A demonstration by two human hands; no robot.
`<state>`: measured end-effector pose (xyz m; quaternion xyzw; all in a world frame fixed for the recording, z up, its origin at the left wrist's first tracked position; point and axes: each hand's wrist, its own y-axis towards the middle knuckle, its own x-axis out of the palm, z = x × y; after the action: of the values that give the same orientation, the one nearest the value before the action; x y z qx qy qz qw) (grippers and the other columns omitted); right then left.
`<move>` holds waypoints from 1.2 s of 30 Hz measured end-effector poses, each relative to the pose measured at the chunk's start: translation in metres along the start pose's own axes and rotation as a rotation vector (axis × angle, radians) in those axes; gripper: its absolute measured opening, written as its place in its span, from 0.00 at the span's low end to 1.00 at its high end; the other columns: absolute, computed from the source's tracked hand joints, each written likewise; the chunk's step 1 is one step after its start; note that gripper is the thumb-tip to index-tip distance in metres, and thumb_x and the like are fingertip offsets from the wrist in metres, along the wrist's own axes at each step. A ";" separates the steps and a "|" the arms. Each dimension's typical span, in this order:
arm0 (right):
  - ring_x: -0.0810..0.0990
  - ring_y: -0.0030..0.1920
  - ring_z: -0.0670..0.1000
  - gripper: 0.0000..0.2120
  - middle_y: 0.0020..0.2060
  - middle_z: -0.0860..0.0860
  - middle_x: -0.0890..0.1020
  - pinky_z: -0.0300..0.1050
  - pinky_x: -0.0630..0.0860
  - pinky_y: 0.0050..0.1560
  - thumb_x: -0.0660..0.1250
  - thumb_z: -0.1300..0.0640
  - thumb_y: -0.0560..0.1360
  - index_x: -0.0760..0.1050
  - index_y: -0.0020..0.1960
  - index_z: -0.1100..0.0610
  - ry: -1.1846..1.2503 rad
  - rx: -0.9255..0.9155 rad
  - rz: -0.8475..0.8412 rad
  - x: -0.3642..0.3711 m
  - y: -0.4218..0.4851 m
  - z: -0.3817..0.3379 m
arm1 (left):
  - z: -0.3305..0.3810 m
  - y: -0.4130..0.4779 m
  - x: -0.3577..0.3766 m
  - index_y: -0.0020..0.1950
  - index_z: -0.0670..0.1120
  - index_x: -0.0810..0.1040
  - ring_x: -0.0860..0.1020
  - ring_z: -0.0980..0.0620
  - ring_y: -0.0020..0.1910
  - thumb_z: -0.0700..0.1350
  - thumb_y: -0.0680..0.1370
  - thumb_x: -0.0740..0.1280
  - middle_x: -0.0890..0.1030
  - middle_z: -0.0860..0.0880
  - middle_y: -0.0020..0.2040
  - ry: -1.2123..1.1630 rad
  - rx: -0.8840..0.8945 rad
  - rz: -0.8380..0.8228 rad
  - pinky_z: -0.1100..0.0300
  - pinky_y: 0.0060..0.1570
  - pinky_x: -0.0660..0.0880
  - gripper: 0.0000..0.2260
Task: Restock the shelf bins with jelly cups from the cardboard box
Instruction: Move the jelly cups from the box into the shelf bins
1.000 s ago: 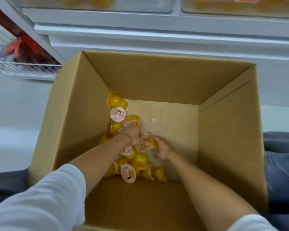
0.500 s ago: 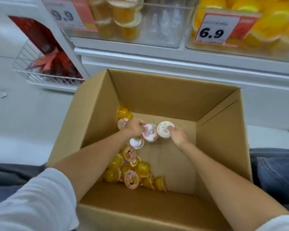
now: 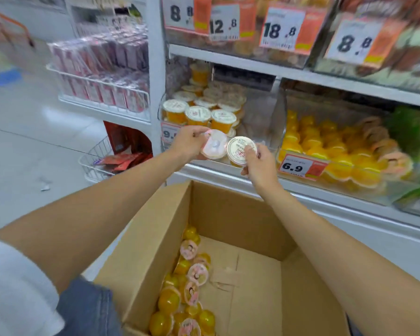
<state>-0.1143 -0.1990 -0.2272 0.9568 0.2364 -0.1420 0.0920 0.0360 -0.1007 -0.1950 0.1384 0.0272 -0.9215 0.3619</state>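
gripping pink-lidded cup (image 3: 215, 146) (left hand (image 3: 189, 144)) and white-lidded cup (image 3: 238, 148) (right hand (image 3: 260, 167)) before the cup-filled bin (image 3: 258, 121)

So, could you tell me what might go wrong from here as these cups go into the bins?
1. Mix-up: the left hand holds a pink-lidded cup in front of the left bin of stocked white-lidded cups, while pink lids lie in the right bin; it could land in the wrong one.
2. The right hand only pinches its white-lidded cup, so it may slip and drop toward the cardboard box.
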 end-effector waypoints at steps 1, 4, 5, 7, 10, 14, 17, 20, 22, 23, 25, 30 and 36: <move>0.76 0.27 0.47 0.09 0.39 0.55 0.80 0.39 0.73 0.28 0.58 0.53 0.82 0.72 0.51 0.58 0.022 -0.027 0.020 0.003 0.008 -0.016 | 0.011 0.010 -0.009 0.63 0.40 0.78 0.79 0.42 0.56 0.37 0.81 0.62 0.79 0.41 0.59 0.009 0.027 0.039 0.50 0.54 0.78 0.12; 0.78 0.25 0.48 0.11 0.35 0.53 0.81 0.44 0.75 0.29 0.59 0.53 0.81 0.76 0.52 0.59 0.087 -0.066 0.082 0.016 0.037 -0.051 | 0.037 0.040 -0.030 0.59 0.45 0.81 0.79 0.43 0.56 0.38 0.79 0.63 0.81 0.40 0.59 -0.004 0.083 0.119 0.45 0.58 0.76 0.12; 0.78 0.23 0.47 0.12 0.33 0.53 0.81 0.43 0.76 0.28 0.59 0.53 0.81 0.76 0.52 0.60 0.107 -0.063 0.103 0.019 0.047 -0.061 | 0.043 0.052 -0.035 0.55 0.48 0.82 0.80 0.44 0.53 0.38 0.78 0.63 0.82 0.41 0.56 -0.025 0.086 0.149 0.45 0.55 0.78 0.11; 0.79 0.23 0.47 0.11 0.34 0.52 0.81 0.44 0.77 0.30 0.60 0.54 0.81 0.74 0.55 0.61 0.154 -0.026 0.137 0.027 0.070 -0.075 | 0.050 0.080 -0.040 0.53 0.47 0.81 0.80 0.42 0.52 0.36 0.77 0.63 0.81 0.42 0.55 -0.101 0.019 0.189 0.45 0.44 0.82 0.11; 0.79 0.25 0.48 0.11 0.41 0.56 0.82 0.42 0.77 0.30 0.61 0.55 0.80 0.69 0.61 0.55 0.223 0.046 0.150 0.040 0.112 -0.085 | 0.055 0.117 -0.042 0.58 0.38 0.77 0.78 0.40 0.54 0.28 0.77 0.61 0.76 0.42 0.61 -0.251 -0.132 0.231 0.53 0.32 0.82 0.13; 0.78 0.25 0.45 0.16 0.48 0.57 0.83 0.35 0.75 0.25 0.60 0.60 0.80 0.69 0.67 0.58 0.184 0.115 0.141 0.060 0.175 -0.087 | 0.040 0.158 -0.044 0.68 0.35 0.71 0.80 0.44 0.47 0.32 0.79 0.62 0.76 0.42 0.61 -0.238 -0.154 0.279 0.57 0.39 0.82 0.17; 0.79 0.38 0.50 0.15 0.52 0.56 0.80 0.38 0.81 0.37 0.60 0.60 0.80 0.73 0.64 0.63 0.120 0.093 0.099 0.073 0.220 -0.084 | 0.021 0.173 -0.041 0.66 0.38 0.73 0.80 0.54 0.34 0.47 0.81 0.62 0.78 0.41 0.60 -0.150 -0.078 0.325 0.59 0.39 0.82 0.17; 0.80 0.54 0.55 0.17 0.57 0.55 0.80 0.50 0.77 0.59 0.60 0.53 0.79 0.74 0.64 0.60 -0.049 0.084 0.065 0.084 0.247 -0.087 | 0.012 0.175 -0.038 0.64 0.41 0.73 0.80 0.58 0.29 0.56 0.78 0.65 0.79 0.48 0.51 -0.033 -0.006 0.288 0.59 0.41 0.82 0.22; 0.81 0.52 0.53 0.23 0.56 0.52 0.80 0.50 0.79 0.57 0.66 0.48 0.75 0.71 0.66 0.60 -0.038 0.095 0.037 0.090 0.255 -0.089 | 0.011 0.176 -0.039 0.60 0.41 0.75 0.82 0.56 0.31 0.57 0.78 0.64 0.78 0.51 0.42 -0.012 -0.012 0.275 0.54 0.47 0.82 0.20; 0.82 0.51 0.53 0.28 0.56 0.53 0.81 0.51 0.80 0.55 0.70 0.47 0.72 0.68 0.67 0.59 0.000 0.109 0.021 0.091 0.260 -0.088 | 0.011 0.177 -0.039 0.58 0.42 0.75 0.82 0.55 0.32 0.56 0.79 0.64 0.77 0.51 0.39 0.001 -0.016 0.281 0.52 0.49 0.82 0.19; 0.82 0.54 0.54 0.32 0.60 0.56 0.78 0.53 0.80 0.55 0.73 0.49 0.70 0.66 0.69 0.58 0.049 0.085 -0.035 0.092 0.265 -0.084 | 0.010 0.179 -0.038 0.53 0.42 0.75 0.83 0.53 0.33 0.56 0.79 0.63 0.78 0.51 0.36 0.054 -0.010 0.296 0.52 0.50 0.81 0.17; 0.80 0.54 0.51 0.02 0.59 0.53 0.78 0.46 0.80 0.54 0.66 0.59 0.78 0.74 0.50 0.53 0.204 0.083 -0.198 0.094 0.261 -0.091 | 0.008 0.178 -0.037 0.54 0.41 0.75 0.84 0.53 0.34 0.57 0.80 0.59 0.78 0.50 0.30 0.201 0.013 0.295 0.53 0.49 0.78 0.19; 0.81 0.44 0.48 0.17 0.54 0.47 0.80 0.36 0.80 0.44 0.65 0.60 0.76 0.73 0.64 0.53 -0.035 -0.027 0.079 0.095 0.253 -0.084 | 0.013 0.176 -0.037 0.53 0.43 0.72 0.84 0.51 0.36 0.54 0.81 0.59 0.81 0.47 0.39 0.170 0.007 0.281 0.50 0.54 0.79 0.14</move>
<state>0.1069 -0.3587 -0.1501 0.9615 0.1986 -0.1518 0.1145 0.1777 -0.2077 -0.1632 0.2195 0.0350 -0.8467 0.4834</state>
